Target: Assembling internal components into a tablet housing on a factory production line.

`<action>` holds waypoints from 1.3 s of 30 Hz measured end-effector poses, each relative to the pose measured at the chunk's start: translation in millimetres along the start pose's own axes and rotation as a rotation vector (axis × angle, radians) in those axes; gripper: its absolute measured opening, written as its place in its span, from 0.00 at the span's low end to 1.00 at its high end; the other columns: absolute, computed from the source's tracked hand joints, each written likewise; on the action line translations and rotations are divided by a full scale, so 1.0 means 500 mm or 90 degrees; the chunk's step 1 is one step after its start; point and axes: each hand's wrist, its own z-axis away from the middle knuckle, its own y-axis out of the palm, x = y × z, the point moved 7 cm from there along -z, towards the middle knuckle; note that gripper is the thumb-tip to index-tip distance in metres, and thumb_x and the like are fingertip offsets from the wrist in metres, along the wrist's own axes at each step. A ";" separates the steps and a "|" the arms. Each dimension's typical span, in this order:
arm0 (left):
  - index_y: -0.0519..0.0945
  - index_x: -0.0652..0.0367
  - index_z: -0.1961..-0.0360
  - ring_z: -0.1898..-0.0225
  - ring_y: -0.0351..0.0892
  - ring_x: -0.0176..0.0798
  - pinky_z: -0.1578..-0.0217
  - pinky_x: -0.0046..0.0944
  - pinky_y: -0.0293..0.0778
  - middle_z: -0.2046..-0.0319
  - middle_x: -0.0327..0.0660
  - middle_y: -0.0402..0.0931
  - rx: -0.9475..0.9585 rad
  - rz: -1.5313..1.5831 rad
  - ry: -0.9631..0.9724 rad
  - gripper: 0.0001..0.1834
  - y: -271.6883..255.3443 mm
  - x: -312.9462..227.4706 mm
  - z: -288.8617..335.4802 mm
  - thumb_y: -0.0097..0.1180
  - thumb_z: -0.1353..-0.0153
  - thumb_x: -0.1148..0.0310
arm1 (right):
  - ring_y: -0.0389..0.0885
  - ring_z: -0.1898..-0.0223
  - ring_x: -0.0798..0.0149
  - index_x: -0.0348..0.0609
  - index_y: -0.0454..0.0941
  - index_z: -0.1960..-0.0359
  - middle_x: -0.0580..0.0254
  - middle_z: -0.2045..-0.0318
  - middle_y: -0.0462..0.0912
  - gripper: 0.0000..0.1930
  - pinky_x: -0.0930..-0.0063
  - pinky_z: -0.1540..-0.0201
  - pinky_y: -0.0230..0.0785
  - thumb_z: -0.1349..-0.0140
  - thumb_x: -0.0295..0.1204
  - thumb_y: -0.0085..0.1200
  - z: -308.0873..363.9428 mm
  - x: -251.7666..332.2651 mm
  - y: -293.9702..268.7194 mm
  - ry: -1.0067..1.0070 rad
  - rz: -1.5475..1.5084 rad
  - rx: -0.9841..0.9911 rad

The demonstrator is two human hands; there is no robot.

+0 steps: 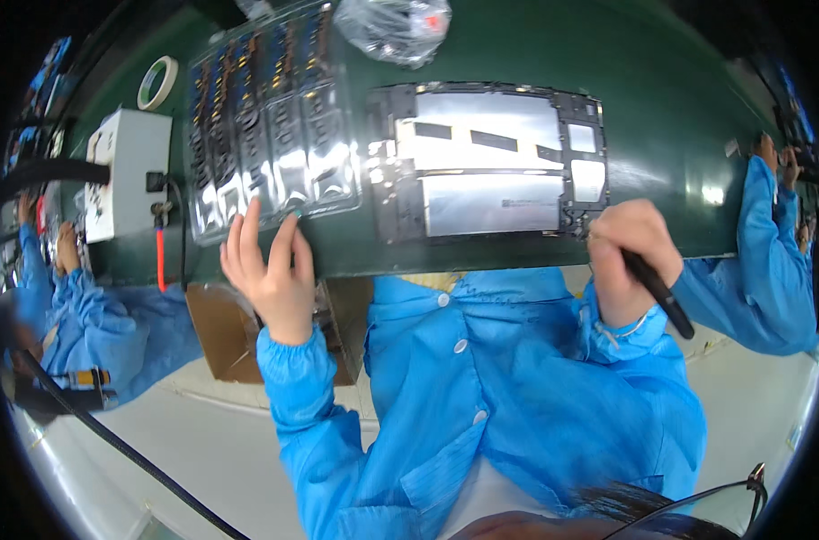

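An opened tablet-like device (402, 202) lies on the green table in front of me, its silver battery panels and black frame showing. My right hand (639, 252) is closed round a black pen-shaped tool (663, 297) at the device's near right corner. The tool's tip is too small to make out there. To the left, my left hand (277, 283) has its fingers spread, with fingertips at the near edge of a clear plastic tray (353, 171). Rows of thin dark parts with gold-coloured spots (247, 76) fill the tray's slots. A tiny teal spot shows by one left fingertip.
Left of the tray stands a white box (112, 180) with cables, with a tape roll (157, 83) behind it. A clear plastic bag (396, 36) lies at the back. An open cardboard box (220, 333) sits below the table edge. Co-workers in blue sleeves (760, 279) work on both sides.
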 end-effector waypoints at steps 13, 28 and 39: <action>0.62 0.68 0.47 0.54 0.69 0.54 0.54 0.44 0.66 0.55 0.54 0.70 0.215 0.464 0.138 0.29 0.058 -0.248 -0.238 0.52 0.54 0.77 | 0.77 0.74 0.60 0.41 0.79 0.72 0.62 0.75 0.76 0.08 0.74 0.73 0.70 0.57 0.21 0.58 -0.146 -0.142 0.081 -0.091 0.356 0.153; 0.59 0.71 0.46 0.69 0.73 0.49 0.63 0.44 0.67 0.70 0.47 0.74 0.281 0.509 0.131 0.31 0.170 -0.276 -0.236 0.52 0.54 0.79 | 0.75 0.79 0.66 0.44 0.77 0.69 0.68 0.76 0.73 0.13 0.73 0.78 0.67 0.61 0.26 0.53 -0.120 -0.155 0.145 -0.167 0.462 0.261; 0.54 0.62 0.41 0.63 0.74 0.49 0.58 0.43 0.67 0.59 0.43 0.75 0.315 0.534 0.104 0.37 0.174 -0.271 -0.237 0.54 0.52 0.80 | 0.71 0.82 0.67 0.44 0.79 0.68 0.67 0.74 0.76 0.14 0.76 0.81 0.61 0.63 0.23 0.59 -0.122 -0.157 0.152 -0.164 0.474 0.262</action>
